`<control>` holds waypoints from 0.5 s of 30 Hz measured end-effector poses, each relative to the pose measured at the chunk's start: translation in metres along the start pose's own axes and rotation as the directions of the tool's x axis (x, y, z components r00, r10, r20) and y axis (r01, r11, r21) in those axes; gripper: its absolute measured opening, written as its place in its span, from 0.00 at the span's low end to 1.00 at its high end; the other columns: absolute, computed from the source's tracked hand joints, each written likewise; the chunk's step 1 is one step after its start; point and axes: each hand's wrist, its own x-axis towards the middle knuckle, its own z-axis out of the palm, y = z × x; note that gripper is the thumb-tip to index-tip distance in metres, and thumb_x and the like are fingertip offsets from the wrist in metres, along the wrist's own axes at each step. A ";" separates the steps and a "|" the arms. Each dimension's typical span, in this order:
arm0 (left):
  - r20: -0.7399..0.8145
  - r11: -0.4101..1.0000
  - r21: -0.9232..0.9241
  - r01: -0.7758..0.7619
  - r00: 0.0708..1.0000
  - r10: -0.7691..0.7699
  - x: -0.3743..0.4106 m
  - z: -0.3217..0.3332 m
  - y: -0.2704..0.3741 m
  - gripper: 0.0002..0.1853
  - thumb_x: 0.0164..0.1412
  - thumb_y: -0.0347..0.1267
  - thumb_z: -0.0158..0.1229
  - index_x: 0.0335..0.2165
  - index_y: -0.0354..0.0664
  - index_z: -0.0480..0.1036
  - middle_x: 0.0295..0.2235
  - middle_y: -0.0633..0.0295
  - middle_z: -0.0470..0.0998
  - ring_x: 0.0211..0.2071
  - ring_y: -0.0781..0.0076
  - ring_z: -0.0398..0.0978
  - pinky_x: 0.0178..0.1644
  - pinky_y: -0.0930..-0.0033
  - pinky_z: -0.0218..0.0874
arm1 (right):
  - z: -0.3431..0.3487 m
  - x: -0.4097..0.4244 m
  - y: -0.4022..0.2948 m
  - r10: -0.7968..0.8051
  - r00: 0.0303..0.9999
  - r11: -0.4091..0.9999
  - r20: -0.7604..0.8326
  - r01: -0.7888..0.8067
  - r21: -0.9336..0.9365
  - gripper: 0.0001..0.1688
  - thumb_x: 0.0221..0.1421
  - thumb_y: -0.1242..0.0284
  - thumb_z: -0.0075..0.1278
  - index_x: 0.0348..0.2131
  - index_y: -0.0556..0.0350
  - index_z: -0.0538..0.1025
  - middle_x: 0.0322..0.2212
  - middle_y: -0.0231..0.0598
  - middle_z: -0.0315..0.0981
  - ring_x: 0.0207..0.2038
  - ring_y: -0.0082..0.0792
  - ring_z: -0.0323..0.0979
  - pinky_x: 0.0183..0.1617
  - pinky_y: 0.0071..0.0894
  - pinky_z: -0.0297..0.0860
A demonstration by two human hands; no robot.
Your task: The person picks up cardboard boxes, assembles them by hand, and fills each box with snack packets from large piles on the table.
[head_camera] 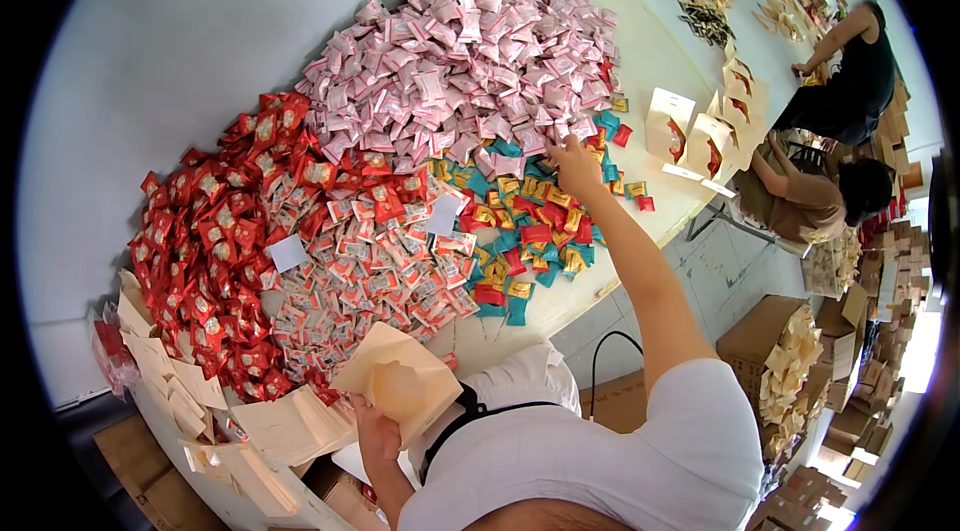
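My left hand grips an opened cream paper bag near the table's front edge. My right arm reaches across the table, and my right hand touches the lower right edge of a heap of pink-and-white wrapped packets; its fingertips are too small to read clearly. Below that hand lie small teal, yellow and red wrapped pieces. Left of them spread white-and-orange packets, with red packets piled further left. Two blank white cards rest on the packets.
Stacked flat paper bags lie at the near left edge. Several upright paper bags with red decoration stand on the right. Two people work beyond them, one in black, one in brown. Cardboard boxes stand on the floor at right.
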 end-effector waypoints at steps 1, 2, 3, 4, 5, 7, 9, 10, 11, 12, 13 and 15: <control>-0.004 1.000 0.007 0.014 1.000 -0.014 0.000 0.003 -0.001 0.41 0.42 0.26 0.54 0.55 0.50 0.45 0.50 0.59 0.58 0.48 0.61 0.62 0.49 0.59 0.59 | 0.001 0.003 0.001 0.023 1.000 1.000 -0.015 -0.023 -0.019 0.20 0.38 0.80 0.48 0.36 0.42 0.72 0.40 0.42 0.60 0.36 0.45 0.68 0.34 0.40 0.68; 0.006 1.000 0.027 0.010 1.000 -0.011 0.001 0.003 -0.003 0.41 0.42 0.27 0.54 0.55 0.49 0.45 0.51 0.58 0.57 0.49 0.60 0.61 0.50 0.58 0.58 | 0.003 0.004 0.003 0.045 0.999 0.998 -0.031 -0.046 -0.038 0.19 0.40 0.79 0.48 0.36 0.41 0.72 0.40 0.42 0.59 0.36 0.44 0.68 0.34 0.39 0.68; 0.013 0.999 0.042 0.000 1.000 -0.001 0.001 0.001 -0.005 0.41 0.43 0.28 0.54 0.55 0.48 0.45 0.51 0.56 0.57 0.50 0.59 0.61 0.50 0.58 0.58 | 0.003 0.008 0.002 0.058 0.997 0.997 -0.047 -0.061 -0.054 0.17 0.41 0.78 0.49 0.35 0.41 0.72 0.40 0.41 0.59 0.36 0.43 0.68 0.34 0.39 0.68; 0.020 0.998 0.057 -0.010 1.000 0.009 0.002 -0.001 -0.007 0.40 0.43 0.29 0.54 0.55 0.47 0.45 0.51 0.55 0.56 0.50 0.58 0.60 0.51 0.57 0.58 | 0.003 0.010 0.004 0.037 0.999 0.995 -0.020 -0.039 -0.092 0.14 0.42 0.76 0.48 0.34 0.41 0.72 0.38 0.41 0.59 0.36 0.43 0.68 0.34 0.40 0.68; 0.024 0.997 0.066 -0.030 0.999 0.028 0.004 -0.002 -0.008 0.41 0.43 0.29 0.54 0.55 0.47 0.45 0.51 0.55 0.57 0.50 0.58 0.60 0.51 0.57 0.58 | 0.002 0.010 0.005 0.032 0.999 0.997 -0.014 -0.033 -0.069 0.15 0.42 0.76 0.48 0.34 0.41 0.72 0.38 0.41 0.59 0.36 0.43 0.68 0.34 0.40 0.68; 0.033 0.995 0.077 -0.069 0.997 0.067 0.006 -0.002 -0.011 0.41 0.43 0.29 0.54 0.55 0.48 0.45 0.51 0.55 0.57 0.50 0.58 0.61 0.50 0.58 0.58 | 0.000 0.007 0.006 0.017 1.000 0.999 -0.001 -0.017 -0.027 0.16 0.42 0.76 0.48 0.35 0.40 0.72 0.39 0.41 0.58 0.37 0.44 0.68 0.34 0.40 0.68; 0.045 0.995 0.082 -0.065 0.997 0.061 0.006 0.006 -0.011 0.40 0.43 0.29 0.53 0.55 0.48 0.45 0.51 0.55 0.58 0.50 0.59 0.61 0.50 0.58 0.58 | 0.001 0.002 0.011 -0.025 0.999 1.000 0.035 0.025 -0.007 0.16 0.42 0.75 0.48 0.35 0.39 0.72 0.40 0.42 0.58 0.37 0.45 0.68 0.35 0.40 0.69; 0.052 0.995 0.084 -0.061 0.997 0.057 0.006 0.009 -0.011 0.40 0.43 0.28 0.53 0.55 0.48 0.45 0.50 0.56 0.59 0.50 0.59 0.61 0.50 0.59 0.58 | 0.002 -0.001 0.013 -0.045 0.998 0.999 0.054 0.045 0.002 0.16 0.42 0.75 0.48 0.35 0.39 0.72 0.41 0.42 0.58 0.37 0.45 0.68 0.35 0.40 0.69; 0.058 0.995 0.085 -0.057 0.997 0.052 0.007 0.008 -0.015 0.40 0.43 0.28 0.53 0.55 0.48 0.45 0.50 0.56 0.59 0.50 0.59 0.61 0.51 0.59 0.58 | 0.008 -0.002 0.014 -0.021 0.997 1.000 0.075 0.021 0.000 0.16 0.42 0.74 0.49 0.35 0.39 0.72 0.42 0.43 0.57 0.37 0.46 0.68 0.35 0.40 0.69; 0.066 0.995 0.087 -0.056 0.997 0.051 0.010 0.006 -0.018 0.40 0.43 0.28 0.53 0.55 0.48 0.45 0.50 0.56 0.59 0.50 0.59 0.61 0.51 0.59 0.58 | 0.014 -0.002 0.015 0.003 0.996 1.000 0.093 -0.003 -0.001 0.15 0.41 0.73 0.50 0.35 0.39 0.72 0.43 0.44 0.56 0.37 0.46 0.68 0.35 0.40 0.69; 0.075 0.994 0.090 -0.056 0.996 0.049 0.011 0.004 -0.021 0.40 0.43 0.28 0.53 0.55 0.48 0.45 0.50 0.56 0.59 0.50 0.59 0.61 0.51 0.59 0.57 | 0.018 -0.001 0.015 0.027 0.994 1.000 0.110 -0.026 -0.003 0.16 0.41 0.71 0.51 0.35 0.39 0.72 0.44 0.44 0.56 0.37 0.47 0.69 0.35 0.40 0.69; 0.092 0.998 0.065 -0.025 0.996 0.019 0.009 0.004 -0.024 0.39 0.44 0.27 0.52 0.55 0.48 0.45 0.51 0.56 0.59 0.50 0.59 0.61 0.51 0.58 0.57 | 0.022 -0.001 0.010 0.042 0.988 0.999 0.150 -0.046 0.020 0.16 0.41 0.71 0.52 0.35 0.40 0.72 0.43 0.47 0.56 0.36 0.48 0.69 0.36 0.41 0.68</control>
